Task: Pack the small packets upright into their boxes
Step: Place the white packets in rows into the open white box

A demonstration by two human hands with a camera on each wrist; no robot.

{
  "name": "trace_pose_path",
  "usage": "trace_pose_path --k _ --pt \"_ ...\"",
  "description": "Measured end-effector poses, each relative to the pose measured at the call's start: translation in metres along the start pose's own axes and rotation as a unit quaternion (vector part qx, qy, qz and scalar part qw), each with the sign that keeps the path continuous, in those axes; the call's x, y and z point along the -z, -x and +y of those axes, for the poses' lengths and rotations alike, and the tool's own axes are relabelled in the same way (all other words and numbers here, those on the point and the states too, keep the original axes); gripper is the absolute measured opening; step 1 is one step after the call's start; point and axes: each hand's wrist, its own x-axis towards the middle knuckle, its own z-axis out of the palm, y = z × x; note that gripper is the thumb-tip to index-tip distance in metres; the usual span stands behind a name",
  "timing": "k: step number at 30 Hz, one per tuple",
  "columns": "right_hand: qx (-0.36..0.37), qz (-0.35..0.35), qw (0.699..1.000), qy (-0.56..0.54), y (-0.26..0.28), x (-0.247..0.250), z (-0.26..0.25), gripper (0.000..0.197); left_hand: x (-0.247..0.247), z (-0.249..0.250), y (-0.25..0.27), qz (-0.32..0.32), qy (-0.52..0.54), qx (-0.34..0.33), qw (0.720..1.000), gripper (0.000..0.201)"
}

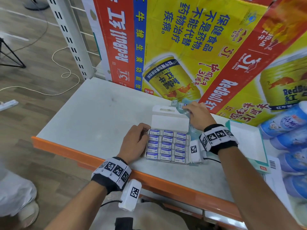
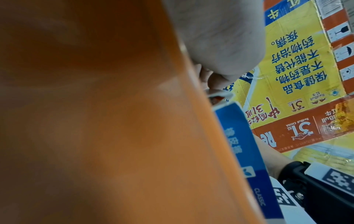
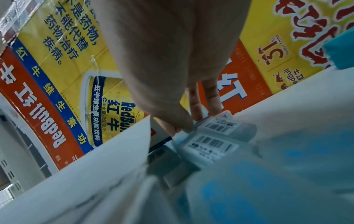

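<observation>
Packets (image 1: 180, 106) beyond the box (image 1: 167, 145) are pinched by the right hand (image 1: 198, 116); the box is steadied by curled left hand (image 1: 135, 142).

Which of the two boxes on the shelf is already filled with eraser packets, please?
The white box between the left hand and right hand holds rows of packets; the teal-edged box further right shows only bare white inside.

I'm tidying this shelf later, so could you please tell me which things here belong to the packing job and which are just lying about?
Job:
- eraser box, lid open
- eraser packets inside
- loose packets at right hand
- left hand steadying box

Lying about:
- Red Bull cartons
- teal tray
- blue tubs
</observation>
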Motion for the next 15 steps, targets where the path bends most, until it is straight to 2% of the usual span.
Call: trace_pose_path --k 3,6,8,11,15 --pt "-0.026 0.016 0.999 -0.016 0.004 0.000 0.005 0.044 0.000 0.000 -0.001 -0.003 -0.002 -0.001 1.000 0.026" --pt "-0.042 -0.014 0.999 0.003 0.007 0.003 0.012 0.042 0.000 0.000 0.000 -0.002 -0.003 -0.001 1.000 0.026" --pt "-0.060 -0.024 0.998 -0.003 0.011 0.005 0.016 0.034 0.000 -0.001 -0.001 -0.002 -0.004 -0.001 1.000 0.026" --pt "-0.086 -0.012 0.996 -0.010 0.018 0.004 0.020 0.023 -0.001 -0.003 -0.001 -0.003 -0.008 -0.004 1.000 0.026" --pt "-0.072 0.022 0.996 -0.046 0.030 0.007 0.024 0.023 -0.001 -0.003 -0.002 -0.002 -0.008 -0.009 1.000 0.025"
